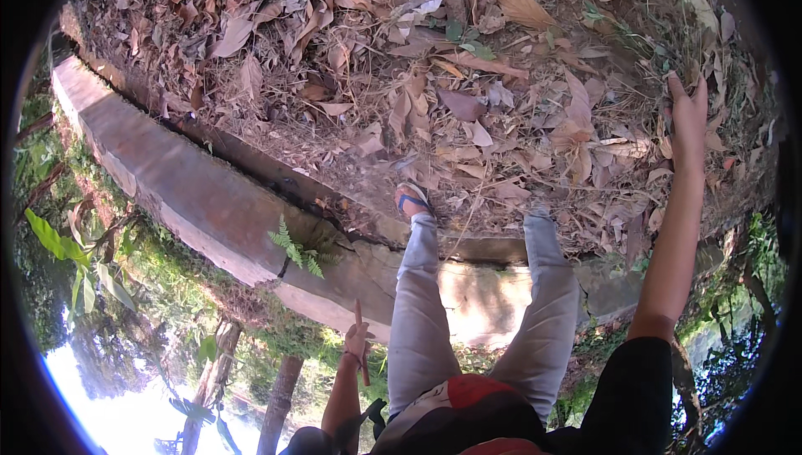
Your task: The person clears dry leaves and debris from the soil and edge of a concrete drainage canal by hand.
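Low at the left, my left hand (pixel 357 341) is closed round a slim brown stick-like piece (pixel 365 373), which juts out above and below the fingers. Its exact kind is too small to make out. My right arm stretches far forward on the right. At its end my right hand (pixel 689 116) is low over the leaf litter, thumb and fingers apart, beside thin green weeds (pixel 656 58) and dry stalks. Nothing shows plainly in its grasp, though part of the fingers is hidden.
Dry brown leaves (pixel 468 108) and twigs cover the ground ahead. A curved concrete kerb (pixel 192 175) with a gap along its inner side runs before my legs; a small fern (pixel 296 248) grows on it. My sandalled foot (pixel 412 201) stands at the litter's edge. Tree trunks (pixel 280 405) rise behind.
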`<action>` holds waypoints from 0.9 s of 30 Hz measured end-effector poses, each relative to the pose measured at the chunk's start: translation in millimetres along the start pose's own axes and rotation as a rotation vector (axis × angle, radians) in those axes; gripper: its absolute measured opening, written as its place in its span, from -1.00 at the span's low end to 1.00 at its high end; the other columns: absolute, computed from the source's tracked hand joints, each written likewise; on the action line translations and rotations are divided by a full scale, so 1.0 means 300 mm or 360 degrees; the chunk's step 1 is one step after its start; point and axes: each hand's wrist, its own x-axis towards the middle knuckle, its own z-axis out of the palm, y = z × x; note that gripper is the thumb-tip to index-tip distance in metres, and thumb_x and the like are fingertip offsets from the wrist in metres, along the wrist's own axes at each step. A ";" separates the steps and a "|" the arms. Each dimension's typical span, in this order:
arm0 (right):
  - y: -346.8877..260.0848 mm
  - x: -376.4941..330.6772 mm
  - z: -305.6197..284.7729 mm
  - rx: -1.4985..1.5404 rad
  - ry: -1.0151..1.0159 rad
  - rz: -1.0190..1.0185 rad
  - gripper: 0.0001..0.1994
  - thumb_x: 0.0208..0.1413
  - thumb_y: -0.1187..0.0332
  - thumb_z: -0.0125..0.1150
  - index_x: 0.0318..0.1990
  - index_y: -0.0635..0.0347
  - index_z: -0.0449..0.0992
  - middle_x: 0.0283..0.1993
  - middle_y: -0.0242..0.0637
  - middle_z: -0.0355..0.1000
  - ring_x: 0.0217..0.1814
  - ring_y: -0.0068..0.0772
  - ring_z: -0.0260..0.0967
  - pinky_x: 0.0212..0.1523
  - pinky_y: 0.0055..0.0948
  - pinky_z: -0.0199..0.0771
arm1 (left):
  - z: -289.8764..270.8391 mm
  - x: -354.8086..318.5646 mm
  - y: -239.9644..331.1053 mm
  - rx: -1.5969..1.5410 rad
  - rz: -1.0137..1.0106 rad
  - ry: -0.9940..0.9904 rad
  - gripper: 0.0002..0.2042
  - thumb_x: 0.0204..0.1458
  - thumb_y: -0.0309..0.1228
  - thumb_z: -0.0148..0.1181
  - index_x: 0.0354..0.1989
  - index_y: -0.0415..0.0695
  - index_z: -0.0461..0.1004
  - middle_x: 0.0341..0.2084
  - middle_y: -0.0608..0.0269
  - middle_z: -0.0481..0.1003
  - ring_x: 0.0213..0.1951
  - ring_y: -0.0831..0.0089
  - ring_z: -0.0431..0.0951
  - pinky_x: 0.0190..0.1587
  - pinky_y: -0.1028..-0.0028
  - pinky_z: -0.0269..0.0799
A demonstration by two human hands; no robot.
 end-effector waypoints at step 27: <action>0.401 -0.047 0.117 -0.1950 -0.0733 -0.0939 -0.54 0.08 -0.14 -0.06 -0.04 -0.06 0.41 0.10 -0.26 0.19 0.27 -0.16 -0.02 0.07 0.18 0.13 | 0.122 -0.080 0.134 0.0047 0.0084 0.0080 -0.76 0.05 -0.20 0.07 -0.26 -0.10 0.36 -0.60 0.22 0.47 -0.81 0.60 0.25 -0.82 0.55 0.13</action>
